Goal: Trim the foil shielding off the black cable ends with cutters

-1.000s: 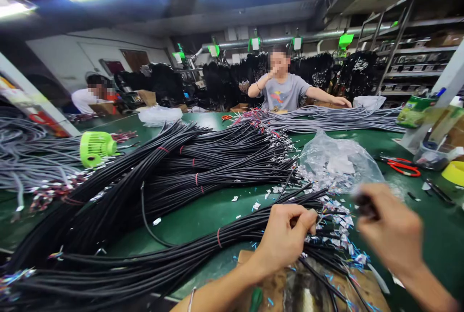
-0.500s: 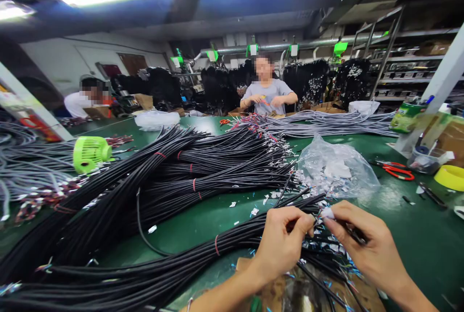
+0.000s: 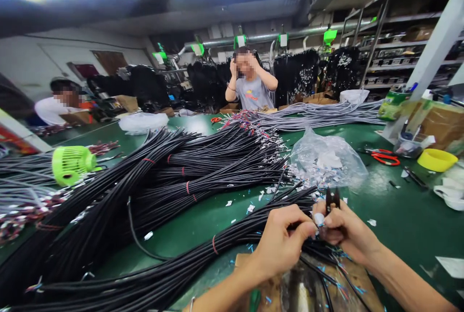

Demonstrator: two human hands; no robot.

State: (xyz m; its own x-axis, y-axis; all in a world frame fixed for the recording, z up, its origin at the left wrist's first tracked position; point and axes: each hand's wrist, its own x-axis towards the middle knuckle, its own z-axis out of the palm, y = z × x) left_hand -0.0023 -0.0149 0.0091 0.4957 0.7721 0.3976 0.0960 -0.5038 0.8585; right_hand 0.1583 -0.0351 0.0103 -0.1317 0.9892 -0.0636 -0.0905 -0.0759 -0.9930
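My left hand is closed in a pinch on the end of a black cable, at the right end of a long bundle of black cables. My right hand is wrapped round a small pair of dark cutters, whose two pointed jaws stand up and apart. A small white piece shows at the right hand's fingertips, close to the left thumb. Thin coloured wire ends fan out from cables below the hands. The left fingers hide most of the pinched cable end.
Larger tied bundles of black cable lie to the left. A clear plastic bag of white scraps sits beyond the hands. Red-handled pliers, a yellow ring and a green fan lie around. A co-worker is opposite.
My right hand has turned, so the dark cutters now point upward beside the left hand. The view has shifted slightly. The co-worker opposite has raised both hands to the head.
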